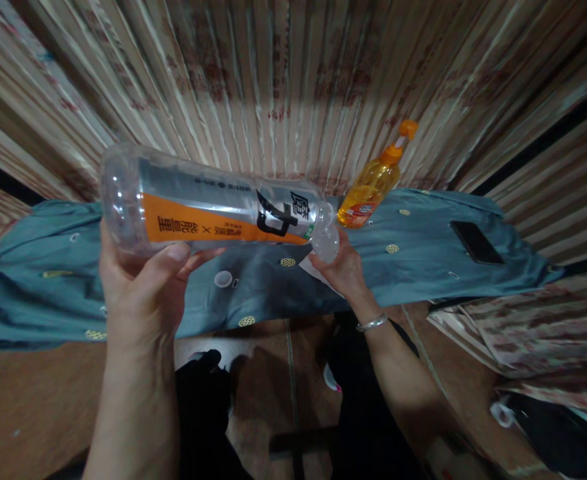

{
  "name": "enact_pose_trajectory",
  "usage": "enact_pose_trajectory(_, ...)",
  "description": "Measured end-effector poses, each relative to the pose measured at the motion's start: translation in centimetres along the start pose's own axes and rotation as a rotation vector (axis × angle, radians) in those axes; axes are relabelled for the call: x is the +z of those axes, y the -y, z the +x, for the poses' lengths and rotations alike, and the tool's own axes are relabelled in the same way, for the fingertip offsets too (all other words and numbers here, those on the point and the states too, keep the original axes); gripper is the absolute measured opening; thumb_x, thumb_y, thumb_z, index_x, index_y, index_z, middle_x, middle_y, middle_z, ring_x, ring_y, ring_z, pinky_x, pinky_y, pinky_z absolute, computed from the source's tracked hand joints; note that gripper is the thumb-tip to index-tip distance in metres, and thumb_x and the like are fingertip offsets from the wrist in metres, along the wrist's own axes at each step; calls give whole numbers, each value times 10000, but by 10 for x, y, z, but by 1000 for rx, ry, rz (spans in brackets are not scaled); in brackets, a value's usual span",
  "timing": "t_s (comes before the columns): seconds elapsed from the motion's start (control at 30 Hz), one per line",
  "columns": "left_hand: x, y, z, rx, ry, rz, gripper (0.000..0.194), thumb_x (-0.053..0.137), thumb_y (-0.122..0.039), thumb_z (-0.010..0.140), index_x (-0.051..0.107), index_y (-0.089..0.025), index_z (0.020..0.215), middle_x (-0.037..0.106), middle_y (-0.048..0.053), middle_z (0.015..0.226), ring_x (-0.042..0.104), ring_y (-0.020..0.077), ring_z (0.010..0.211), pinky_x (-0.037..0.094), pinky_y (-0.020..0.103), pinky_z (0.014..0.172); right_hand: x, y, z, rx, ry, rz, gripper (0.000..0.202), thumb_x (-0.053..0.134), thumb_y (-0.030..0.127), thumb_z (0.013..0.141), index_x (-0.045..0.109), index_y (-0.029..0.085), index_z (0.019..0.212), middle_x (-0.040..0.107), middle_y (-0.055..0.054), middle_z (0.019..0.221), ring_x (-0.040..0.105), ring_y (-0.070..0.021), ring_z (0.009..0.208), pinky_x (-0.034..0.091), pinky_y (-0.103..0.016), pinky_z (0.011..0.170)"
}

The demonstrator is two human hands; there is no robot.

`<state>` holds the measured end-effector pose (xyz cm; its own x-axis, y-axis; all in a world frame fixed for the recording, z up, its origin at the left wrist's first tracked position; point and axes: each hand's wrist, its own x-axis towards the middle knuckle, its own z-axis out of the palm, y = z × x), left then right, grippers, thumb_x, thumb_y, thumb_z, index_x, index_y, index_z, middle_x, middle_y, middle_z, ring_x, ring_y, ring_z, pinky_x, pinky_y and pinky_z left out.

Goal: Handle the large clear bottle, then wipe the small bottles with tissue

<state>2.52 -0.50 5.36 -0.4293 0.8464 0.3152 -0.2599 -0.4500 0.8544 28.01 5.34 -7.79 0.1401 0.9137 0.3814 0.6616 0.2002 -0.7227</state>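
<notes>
In the head view, my left hand [143,280] is wrapped round the base end of a large clear plastic bottle [203,193] with a silver and orange label. The bottle lies nearly level in the air, its neck pointing right. My right hand [346,263] is closed at the neck, its fingers round a small translucent plastic piece [327,241] against the bottle's mouth. Whether that piece is a cup or a funnel I cannot tell. A white sheet [319,272] shows beside the right fingers. Just beyond stands an orange pump bottle [370,190] of yellow liquid.
A green patterned cloth [423,260] covers the narrow table. On it lie a black phone [476,242] at the right and a round whitish cap [223,279] near the middle. Striped curtains [273,87] hang behind; a dark bag-like item [553,427] is on the lower right.
</notes>
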Motion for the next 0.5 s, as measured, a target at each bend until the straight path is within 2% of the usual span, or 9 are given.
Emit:
enact_pose_trajectory(0.27,4,-1,0,-11,-24,-11,514,768,-91,436,681,-267,912,742,-16,891,733,244,750,693,413,532,1,0,0,30,6,-27,803,757,390,696,469,150,1406,711,-169,1264,700,-353,1133,571,-511,968)
enact_pose_trajectory(0.5,5,-3,0,-3,-31,-8,528,753,-88,437,686,-264,930,745,-14,910,736,236,741,691,404,526,3,-2,0,-1,5,-37,776,755,390,711,470,174,1400,702,-158,1285,694,-347,1150,575,-498,964)
